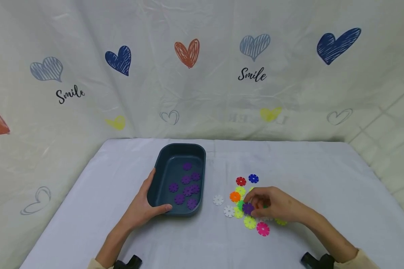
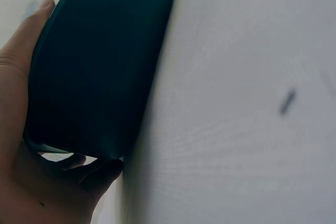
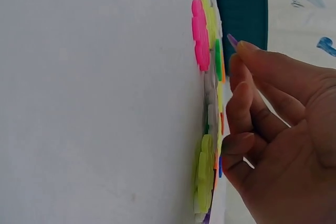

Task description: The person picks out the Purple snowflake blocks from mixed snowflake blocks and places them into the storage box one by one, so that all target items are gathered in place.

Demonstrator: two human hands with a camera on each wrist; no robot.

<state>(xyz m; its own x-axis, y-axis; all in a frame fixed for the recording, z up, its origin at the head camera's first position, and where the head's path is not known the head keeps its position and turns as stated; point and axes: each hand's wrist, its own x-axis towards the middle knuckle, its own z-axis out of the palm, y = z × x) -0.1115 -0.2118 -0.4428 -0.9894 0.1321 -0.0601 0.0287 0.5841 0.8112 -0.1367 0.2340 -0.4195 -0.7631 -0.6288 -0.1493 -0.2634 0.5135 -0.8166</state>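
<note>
My left hand (image 1: 140, 208) grips the dark teal tray (image 1: 171, 158) at its near left corner, thumb on the near rim and fingers along the left side. Several purple flower-shaped discs (image 1: 179, 199) lie inside the tray, a few overlapping. In the left wrist view the tray's side wall (image 2: 100, 66) hides what it holds. My right hand (image 1: 276, 203) pinches one purple flower-shaped disc (image 1: 247, 209) between thumb and forefinger, over a loose pile of coloured ones. The right wrist view shows this disc (image 3: 232, 39) edge-on at the fingertips, above the pile, other fingers curled.
Around the right hand lie flower discs: pink (image 1: 263, 229), yellow (image 1: 250, 222), orange (image 1: 235, 197), red (image 1: 240, 181), blue (image 1: 253, 178) and white (image 1: 218, 200). Part of the pile is hidden under that hand. A white cloth (image 1: 188, 246) covers the table; a heart-printed curtain (image 1: 215, 93) hangs behind.
</note>
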